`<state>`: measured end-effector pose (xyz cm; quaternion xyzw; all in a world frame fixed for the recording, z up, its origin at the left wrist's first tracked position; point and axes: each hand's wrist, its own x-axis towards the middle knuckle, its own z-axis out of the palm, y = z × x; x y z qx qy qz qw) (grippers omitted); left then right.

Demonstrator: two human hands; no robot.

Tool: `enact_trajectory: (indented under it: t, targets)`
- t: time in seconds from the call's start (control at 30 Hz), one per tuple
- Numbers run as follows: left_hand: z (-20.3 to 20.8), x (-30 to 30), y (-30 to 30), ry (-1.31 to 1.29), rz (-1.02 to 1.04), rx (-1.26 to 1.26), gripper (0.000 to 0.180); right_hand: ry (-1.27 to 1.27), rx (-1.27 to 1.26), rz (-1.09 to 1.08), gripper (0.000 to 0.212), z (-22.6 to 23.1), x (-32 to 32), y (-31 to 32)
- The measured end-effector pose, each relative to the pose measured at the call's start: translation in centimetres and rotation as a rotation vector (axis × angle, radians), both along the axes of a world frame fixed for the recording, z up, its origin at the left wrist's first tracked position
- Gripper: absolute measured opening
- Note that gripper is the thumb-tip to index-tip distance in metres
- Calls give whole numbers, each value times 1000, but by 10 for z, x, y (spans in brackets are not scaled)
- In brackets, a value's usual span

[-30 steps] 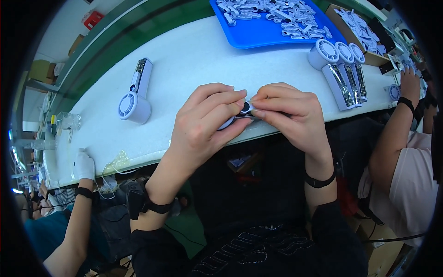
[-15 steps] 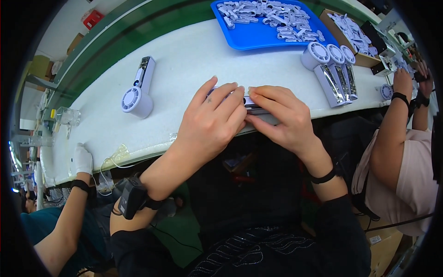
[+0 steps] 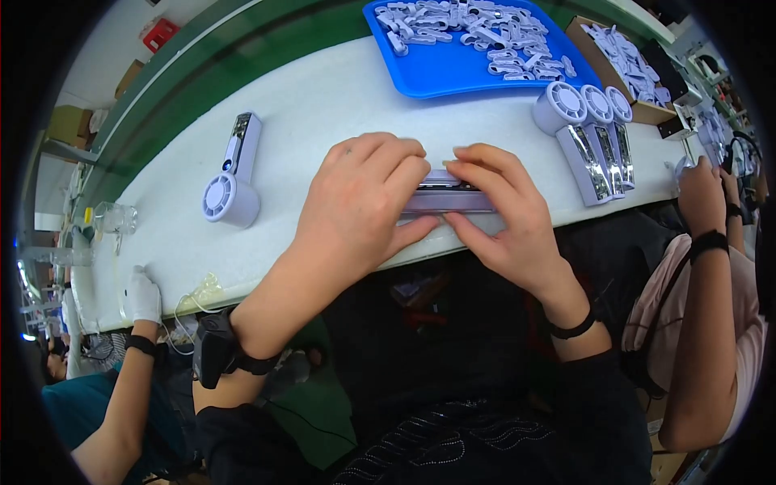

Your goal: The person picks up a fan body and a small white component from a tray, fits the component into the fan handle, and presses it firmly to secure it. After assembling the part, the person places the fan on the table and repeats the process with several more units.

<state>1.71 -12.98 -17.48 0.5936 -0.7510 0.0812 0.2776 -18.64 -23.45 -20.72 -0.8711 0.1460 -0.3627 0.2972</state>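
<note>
Near the table's front edge, my left hand (image 3: 347, 202) and my right hand (image 3: 513, 222) close around a lavender fan handle (image 3: 457, 200) lying crosswise. My left fingers cover its left end, with the thumb along the near side. On the right end, my right fingertips press the far edge while the thumb touches the near side. A narrow pale strip shows along its far edge above a dark gap; whether a fan head is attached is hidden. To the left lies a lavender handheld fan (image 3: 231, 199) with its handle's inside exposed.
Several similar fans (image 3: 594, 158) lie side by side at the right. Behind them are a blue tray (image 3: 440, 86) of small lavender parts and a cardboard box (image 3: 647, 110) of more parts. A co-worker's gloved hand (image 3: 144, 297) rests at the left; another co-worker's arms (image 3: 707, 283) reach in from the right.
My left thumb has come into view along the near side, and more of the handle shows between my hands. My right fingers have spread further from the thumb. The right co-worker's arms have shifted.
</note>
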Motion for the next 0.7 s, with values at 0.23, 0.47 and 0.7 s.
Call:
enact_trajectory:
  t: [0.23,0.47,0.7]
  targets:
    - [20,4,-10,-124,-77,133,54,-32,-82,-124,50,-2,5,-2]
    - [24,8,-20,-305,-140,120,27,-32,-104,-63,48,0,6,-14]
    - [27,13,-20,-244,-207,149,41,-112,-80,-23,45,-10,7,-11]
